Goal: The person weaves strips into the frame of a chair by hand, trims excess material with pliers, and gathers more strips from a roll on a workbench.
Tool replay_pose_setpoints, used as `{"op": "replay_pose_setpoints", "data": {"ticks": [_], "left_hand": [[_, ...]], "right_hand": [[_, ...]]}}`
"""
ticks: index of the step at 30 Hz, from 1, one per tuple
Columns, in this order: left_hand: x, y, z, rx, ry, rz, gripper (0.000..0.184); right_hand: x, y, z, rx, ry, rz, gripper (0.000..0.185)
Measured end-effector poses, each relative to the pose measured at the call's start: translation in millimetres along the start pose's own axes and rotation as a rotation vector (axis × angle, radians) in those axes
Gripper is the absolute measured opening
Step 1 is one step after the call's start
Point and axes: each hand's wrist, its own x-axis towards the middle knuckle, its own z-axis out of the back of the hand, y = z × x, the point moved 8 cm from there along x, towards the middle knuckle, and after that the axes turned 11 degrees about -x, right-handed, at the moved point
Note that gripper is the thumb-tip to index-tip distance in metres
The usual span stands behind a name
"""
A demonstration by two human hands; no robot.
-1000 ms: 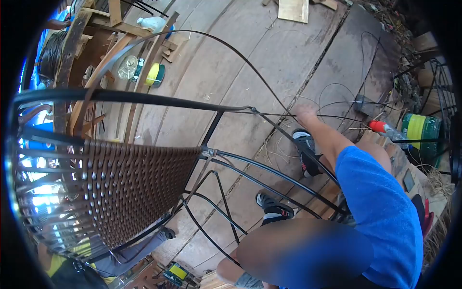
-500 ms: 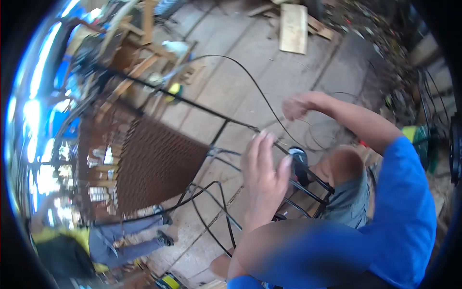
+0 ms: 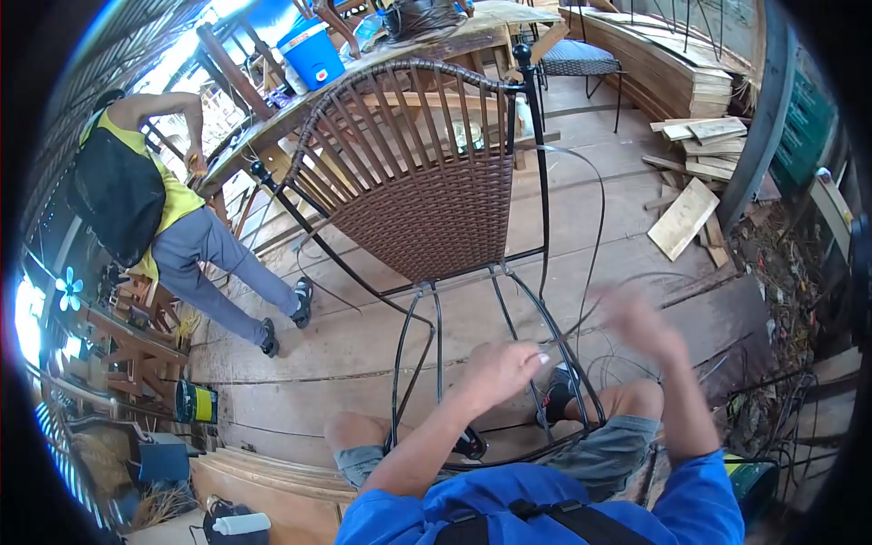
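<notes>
A chair frame of dark metal rods (image 3: pixel 545 200) stands before me, its seat end by my lap. Brown strips are woven tightly across the lower backrest (image 3: pixel 431 222) and run as spaced slats above. My left hand (image 3: pixel 498 372) is closed in a pinch on a thin brown strip, over the frame's front. To its right my right hand (image 3: pixel 640 322) is blurred by motion, its fingers unclear. A long loose strip (image 3: pixel 599 213) curves from the chair's right side down toward my hands.
A person (image 3: pixel 173 200) in a yellow top bends over a wooden workbench (image 3: pixel 409 54) at the upper left. A blue bucket (image 3: pixel 311 56) stands on it. Wood pieces (image 3: pixel 686 218) lie at right, and a woven stool (image 3: pixel 577 59) stands behind. Loose strips lie on the floor near my right foot.
My view has swung up and left, showing the whole backrest. My left hand, open half a second ago, is now closed on the strip. My right hand has moved lower.
</notes>
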Motion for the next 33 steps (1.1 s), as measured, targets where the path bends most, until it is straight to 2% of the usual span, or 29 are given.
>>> {"op": "replay_pose_setpoints", "data": {"ticks": [2, 5, 6, 9, 10, 12, 14, 15, 16, 19, 23, 24, 27, 32, 33], "left_hand": [[-1, -12, 4, 0.036, -0.031, -0.096, 0.025], [-12, -7, 42, -0.040, -0.059, 0.044, 0.024], [-9, 1, 45, -0.017, -0.061, 0.068, 0.024], [14, -34, 51, 0.170, -0.078, -0.128, 0.023], [21, -36, 67, 0.177, -0.190, -0.123, 0.022], [42, -40, 107, 0.186, -0.422, -0.122, 0.021], [54, -47, 156, 0.088, -0.728, -0.258, 0.016], [64, -43, 170, 0.072, -0.766, -0.202, 0.015], [75, -45, 179, 0.075, -0.775, -0.307, 0.017], [107, -55, 193, 0.203, -0.784, -0.327, 0.021], [142, -60, 200, 0.374, -0.799, -0.310, 0.032], [148, -60, 199, 0.449, -0.827, -0.384, 0.034], [161, -53, 198, 0.561, -0.790, -0.325, 0.037], [161, -47, 201, 0.468, -0.809, -0.376, 0.021], [159, -43, 205, 0.410, -0.843, -0.388, 0.020]], "right_hand": [[8, 46, -51, 0.248, 0.379, 0.052, 0.022], [12, 7, -51, 0.107, 0.218, -0.055, 0.016], [13, 4, -42, 0.170, 0.195, -0.098, 0.016], [32, 44, -31, 0.300, 0.132, -0.022, 0.017], [38, 52, -21, 0.272, 0.119, -0.039, 0.018], [57, 25, -4, 0.170, -0.054, -0.159, 0.020], [74, 6, 16, 0.141, -0.178, -0.243, 0.021], [85, 4, 31, 0.160, -0.221, -0.263, 0.021], [96, 1, 42, 0.177, -0.263, -0.281, 0.021], [127, 2, 57, 0.202, -0.440, -0.176, 0.022], [169, 3, 61, 0.053, -0.435, -0.170, 0.022], [181, -1, 57, 0.018, -0.422, -0.188, 0.022], [203, -9, 49, 0.021, -0.426, -0.139, 0.022], [211, -18, 40, 0.085, -0.381, -0.135, 0.022], [212, -13, 42, 0.059, -0.418, -0.039, 0.023]]}}
